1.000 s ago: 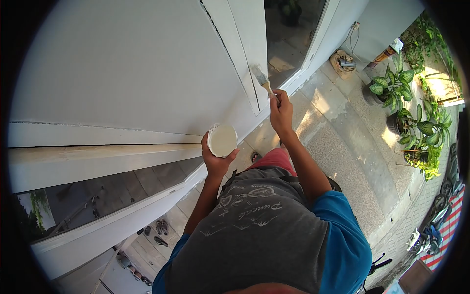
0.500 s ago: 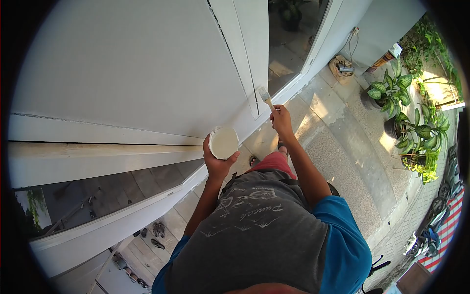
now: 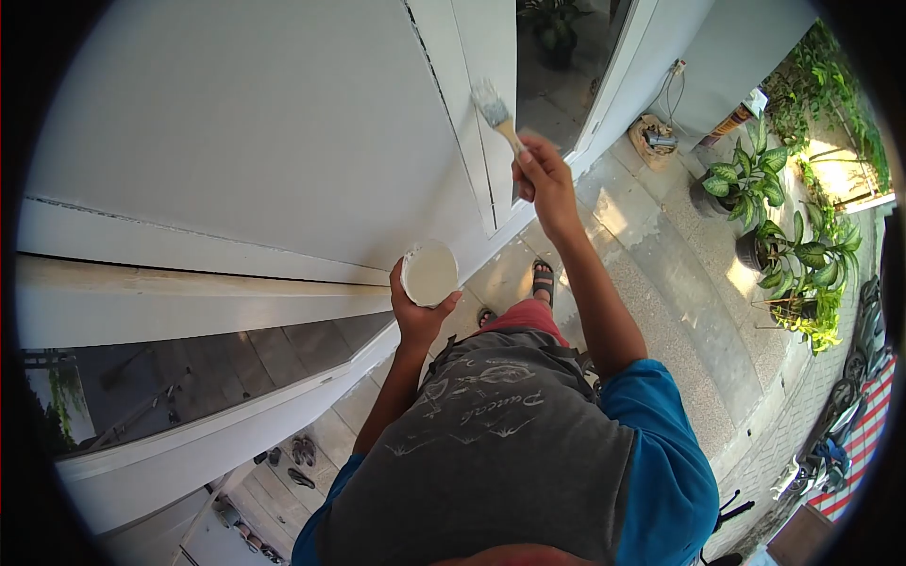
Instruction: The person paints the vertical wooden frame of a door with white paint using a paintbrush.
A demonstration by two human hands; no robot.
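Observation:
In my right hand (image 3: 547,184) is a paintbrush (image 3: 503,123), its wooden handle between the fingers and its bristles coated whitish. The bristles overlap the white vertical trim (image 3: 477,57) beside the dark glass pane (image 3: 566,94). My left hand (image 3: 421,316) is wrapped round a round tub of off-white paint (image 3: 430,274), held at about waist height near the foot of the white wall panel (image 3: 245,123). Pale smears mark the tub's rim.
A pale wooden strip (image 3: 189,285) runs along the panel's edge to the left. On the right stand potted plants (image 3: 746,179), and a paper sack with a tool on it (image 3: 653,141) rests by the wall. Pairs of sandals (image 3: 303,451) lie on the tiled floor behind, lower left.
My right hand has moved up along the trim with the paintbrush, away from its lower end. The left hand and the tub have stayed nearly in place.

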